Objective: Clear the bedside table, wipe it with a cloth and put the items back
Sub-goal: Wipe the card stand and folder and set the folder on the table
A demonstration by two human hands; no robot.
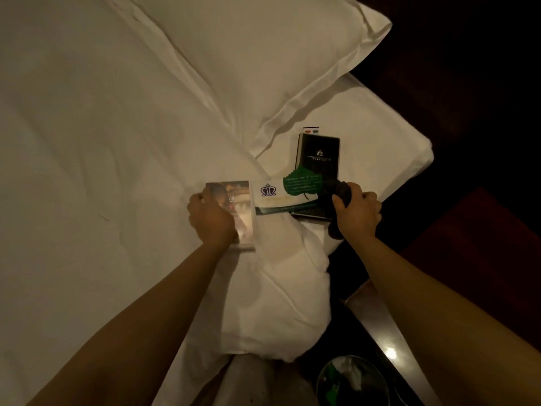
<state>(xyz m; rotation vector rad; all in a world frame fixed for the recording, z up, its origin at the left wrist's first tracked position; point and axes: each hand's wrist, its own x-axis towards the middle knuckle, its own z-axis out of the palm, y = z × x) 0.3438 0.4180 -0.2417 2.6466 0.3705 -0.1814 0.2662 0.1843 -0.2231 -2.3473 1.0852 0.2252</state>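
Several bedside items lie on the white bed (pixel 87 142) near its right edge. My left hand (pixel 212 218) grips a framed picture card (pixel 238 206) at its left side. Beside it lie a white leaflet with a purple crest (pixel 269 194), a green leaf-shaped card (pixel 303 183) and a black booklet (pixel 319 155). A remote control (pixel 311 131) peeks out behind the booklet. My right hand (pixel 358 212) grips a dark cloth (pixel 338 190) over the lower corner of the black booklet. The bedside table (pixel 377 320) shows at the lower right, partly hidden by my right arm.
A large white pillow (pixel 263 54) lies at the head of the bed. A round bin (pixel 351 382) with crumpled waste stands on the floor at the bottom, next to the table. The floor to the right is dark.
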